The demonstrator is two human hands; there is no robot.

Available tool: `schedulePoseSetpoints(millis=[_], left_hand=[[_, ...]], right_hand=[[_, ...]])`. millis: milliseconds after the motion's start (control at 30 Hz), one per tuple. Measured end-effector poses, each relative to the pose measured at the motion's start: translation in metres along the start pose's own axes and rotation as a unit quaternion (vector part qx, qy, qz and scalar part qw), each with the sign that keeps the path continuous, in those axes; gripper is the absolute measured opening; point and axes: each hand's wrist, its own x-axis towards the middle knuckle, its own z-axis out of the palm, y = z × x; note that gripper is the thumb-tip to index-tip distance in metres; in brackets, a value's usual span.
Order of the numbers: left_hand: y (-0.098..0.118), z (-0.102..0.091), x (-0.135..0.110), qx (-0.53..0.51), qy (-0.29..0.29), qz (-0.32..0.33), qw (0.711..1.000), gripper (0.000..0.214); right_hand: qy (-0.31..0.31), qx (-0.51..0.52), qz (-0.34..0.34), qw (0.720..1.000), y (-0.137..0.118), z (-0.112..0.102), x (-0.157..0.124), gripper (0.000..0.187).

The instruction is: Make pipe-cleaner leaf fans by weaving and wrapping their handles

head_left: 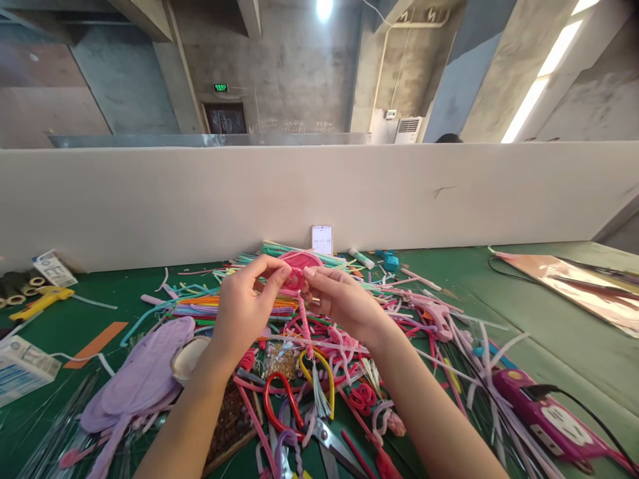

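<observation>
Both hands meet in mid-air over the middle of the cluttered table. Between my left hand (pixel 252 299) and my right hand (pixel 342 296) is a round pink piece of coiled pipe cleaner (pixel 304 261). My left thumb and forefinger pinch its left side. On its right lower side, my right fingertips are closed. A twisted pink pipe-cleaner stem (pixel 304 326) hangs down from it, with a silvery tassel (pixel 319 392) near its lower end. Below lie red-handled scissors (pixel 283 399) and yellow-handled scissors (pixel 330 379), partly overlapped by other pieces.
Loose pipe cleaners (pixel 200 309) cover the green table. To the left are a flat lilac piece (pixel 134 372), a yellow glue gun (pixel 42 303) and a carton (pixel 24 369). A phone (pixel 322 239) leans against the white partition (pixel 224 199). A magenta power strip (pixel 554 416) lies right.
</observation>
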Motion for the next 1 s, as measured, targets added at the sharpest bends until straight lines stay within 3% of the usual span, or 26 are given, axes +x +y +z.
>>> schedulePoseSetpoints(millis=[167, 300, 400, 533, 600, 667, 900, 933, 967, 1000], left_hand=[[-0.001, 0.0, 0.0, -0.015, -0.009, 0.014, 1.0, 0.018], [-0.001, -0.001, 0.0, -0.029, -0.024, 0.011, 0.999, 0.018], [0.0, -0.002, -0.001, -0.017, -0.029, 0.012, 0.999, 0.017], [0.0, -0.002, -0.001, 0.019, -0.032, 0.023, 0.999, 0.016], [-0.002, 0.0, -0.001, 0.056, -0.034, 0.032, 0.997, 0.018], [-0.005, 0.002, -0.001, 0.099, -0.035, 0.047, 0.993, 0.017], [-0.01, 0.01, -0.003, 0.177, -0.056, 0.061, 0.981, 0.014], [-0.01, 0.01, -0.003, 0.178, -0.056, 0.062, 0.98, 0.014], [-0.01, 0.01, -0.002, 0.174, -0.052, 0.064, 0.981, 0.015], [-0.009, 0.009, -0.002, 0.167, -0.047, 0.065, 0.983, 0.015]], right_hand=[[-0.048, 0.063, 0.039, 0.996, 0.006, -0.001, 0.003, 0.028], [-0.06, 0.061, 0.031, 0.996, 0.006, 0.002, 0.003, 0.028], [-0.04, 0.007, -0.009, 0.999, 0.005, 0.002, 0.001, 0.028], [0.003, -0.148, -0.083, 0.985, 0.002, 0.0, -0.001, 0.028], [0.032, -0.246, -0.121, 0.961, 0.0, 0.0, -0.001, 0.027], [0.069, -0.351, -0.167, 0.919, 0.0, 0.0, -0.001, 0.021], [0.166, -0.621, -0.322, 0.695, 0.015, 0.004, 0.003, 0.02], [0.175, -0.627, -0.326, 0.686, 0.017, 0.005, 0.003, 0.02], [0.182, -0.615, -0.32, 0.697, 0.018, 0.005, 0.004, 0.019], [0.182, -0.588, -0.304, 0.727, 0.017, 0.006, 0.004, 0.017]])
